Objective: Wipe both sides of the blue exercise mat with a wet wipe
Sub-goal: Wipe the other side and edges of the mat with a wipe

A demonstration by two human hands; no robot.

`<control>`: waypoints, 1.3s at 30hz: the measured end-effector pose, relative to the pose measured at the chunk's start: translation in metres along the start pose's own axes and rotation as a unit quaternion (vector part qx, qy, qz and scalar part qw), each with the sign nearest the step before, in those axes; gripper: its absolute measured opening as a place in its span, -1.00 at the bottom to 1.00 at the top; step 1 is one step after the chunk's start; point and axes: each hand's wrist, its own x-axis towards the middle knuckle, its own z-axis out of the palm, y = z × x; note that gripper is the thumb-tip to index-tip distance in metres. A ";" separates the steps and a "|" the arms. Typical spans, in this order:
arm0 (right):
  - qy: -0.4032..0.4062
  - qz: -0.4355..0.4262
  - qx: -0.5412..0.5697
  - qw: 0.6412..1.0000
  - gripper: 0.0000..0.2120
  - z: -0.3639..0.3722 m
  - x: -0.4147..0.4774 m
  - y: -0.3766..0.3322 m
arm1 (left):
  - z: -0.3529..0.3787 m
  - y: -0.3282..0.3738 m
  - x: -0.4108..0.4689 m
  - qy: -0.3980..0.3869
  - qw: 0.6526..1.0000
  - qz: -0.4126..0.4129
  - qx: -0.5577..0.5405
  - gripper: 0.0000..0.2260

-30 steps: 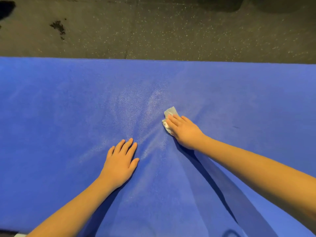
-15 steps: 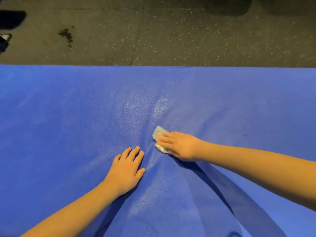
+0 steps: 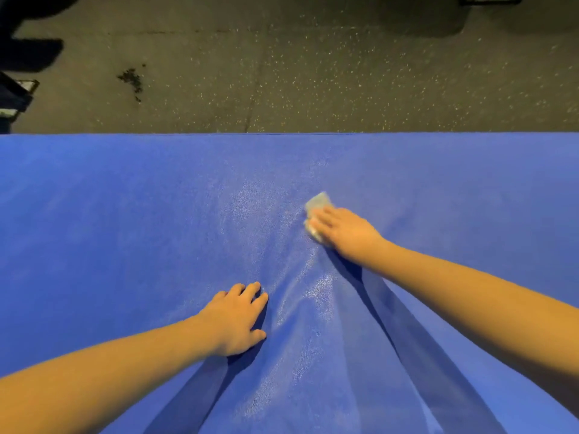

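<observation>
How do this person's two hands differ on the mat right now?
The right hand presses a wet wipe flat under straight fingers; the left hand holds nothing. The right hand reaches farther up the blue mat, toward its far edge; the left hand sits nearer the person. The left hand's fingers are bent, tips on the mat, unlike the right hand's. Both rest palm-down on the blue mat.

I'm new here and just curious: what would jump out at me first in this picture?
A big blue mat fills most of the view, with dark speckled floor beyond its far edge. Right of the middle, the right hand presses a pale wipe flat on the mat; the left hand rests on it nearer the person.
</observation>
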 end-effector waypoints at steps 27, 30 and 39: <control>-0.019 0.030 -0.060 0.998 -0.47 -0.017 0.003 0.107 | -0.090 0.023 0.188 0.506 0.818 -0.108 -0.252 -0.55; -0.032 -0.087 -0.004 0.996 -0.60 -0.006 0.009 0.102 | -0.090 0.021 0.189 0.516 0.805 -0.119 -0.269 -0.55; -0.012 0.175 -0.112 0.978 -0.74 -0.020 0.043 0.142 | -0.087 0.022 0.192 0.541 0.789 -0.130 -0.262 -0.56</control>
